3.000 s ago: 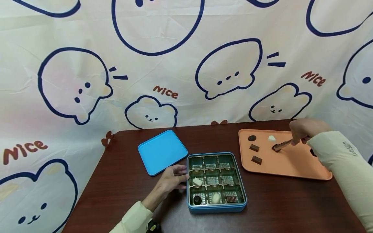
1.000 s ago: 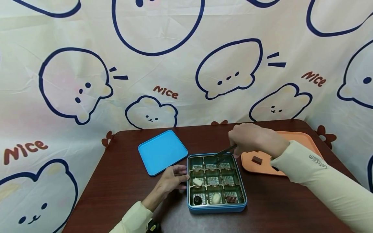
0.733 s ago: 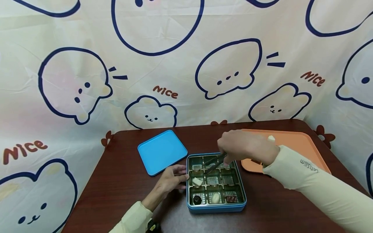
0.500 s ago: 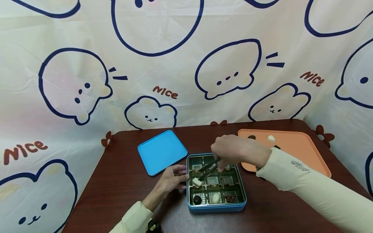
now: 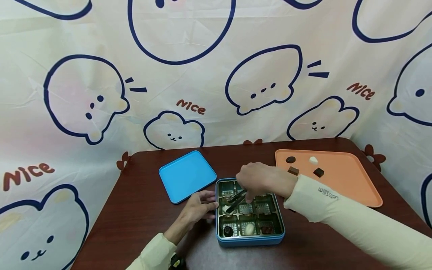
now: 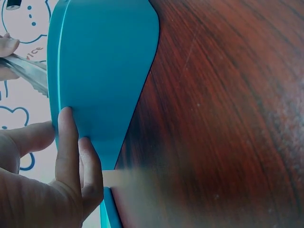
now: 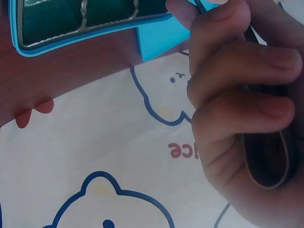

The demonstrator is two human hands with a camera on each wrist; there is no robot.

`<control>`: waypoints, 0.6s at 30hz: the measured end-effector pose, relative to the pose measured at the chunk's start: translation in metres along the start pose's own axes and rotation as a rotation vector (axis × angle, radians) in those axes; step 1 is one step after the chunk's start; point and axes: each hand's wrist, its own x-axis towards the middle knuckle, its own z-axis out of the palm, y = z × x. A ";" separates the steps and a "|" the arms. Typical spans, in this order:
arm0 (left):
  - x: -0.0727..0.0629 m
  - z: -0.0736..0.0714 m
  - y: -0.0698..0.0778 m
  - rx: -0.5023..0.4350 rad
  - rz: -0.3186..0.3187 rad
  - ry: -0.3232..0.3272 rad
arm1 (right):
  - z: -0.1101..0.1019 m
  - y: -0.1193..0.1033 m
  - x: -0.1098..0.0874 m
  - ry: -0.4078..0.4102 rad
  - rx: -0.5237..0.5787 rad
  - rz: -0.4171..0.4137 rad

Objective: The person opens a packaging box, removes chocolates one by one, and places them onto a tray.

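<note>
Fingers curled, my right hand (image 5: 258,180) grips dark tongs (image 5: 237,200); the right wrist view shows their bent end (image 7: 268,164) against the palm. The tongs' tips are inside the middle-left compartment of a blue tin (image 5: 251,242), at a white chocolate piece (image 5: 225,208) they partly cover. Whether they pinch it I cannot tell. The tin's front row holds a dark round chocolate (image 5: 228,231), a white oval one (image 5: 249,229) and a brown bar (image 5: 267,229). My left hand (image 5: 199,206) touches the tin's left side with extended fingers, thumb near the rim.
A blue lid (image 5: 187,176) lies behind and left of the tin. At the right, an orange tray (image 5: 351,180) bears a dark oval chocolate (image 5: 290,159), a white piece (image 5: 313,160), and brown pieces (image 5: 318,172); my right sleeve (image 5: 337,210) crosses its front. A patterned cloth stands behind.
My right hand has carried the tongs left from the orange tray, over the tin's back row, down into the middle-left compartment. A dark square piece remains on the tray. My left hand has not moved.
</note>
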 end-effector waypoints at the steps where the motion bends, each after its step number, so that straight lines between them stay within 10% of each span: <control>1: 0.000 0.001 0.000 -0.001 -0.001 0.000 | 0.001 0.000 0.001 -0.002 -0.002 0.006; 18: 0.001 0.000 0.001 -0.012 -0.012 0.000 | 0.009 -0.012 0.017 -0.020 -0.103 0.050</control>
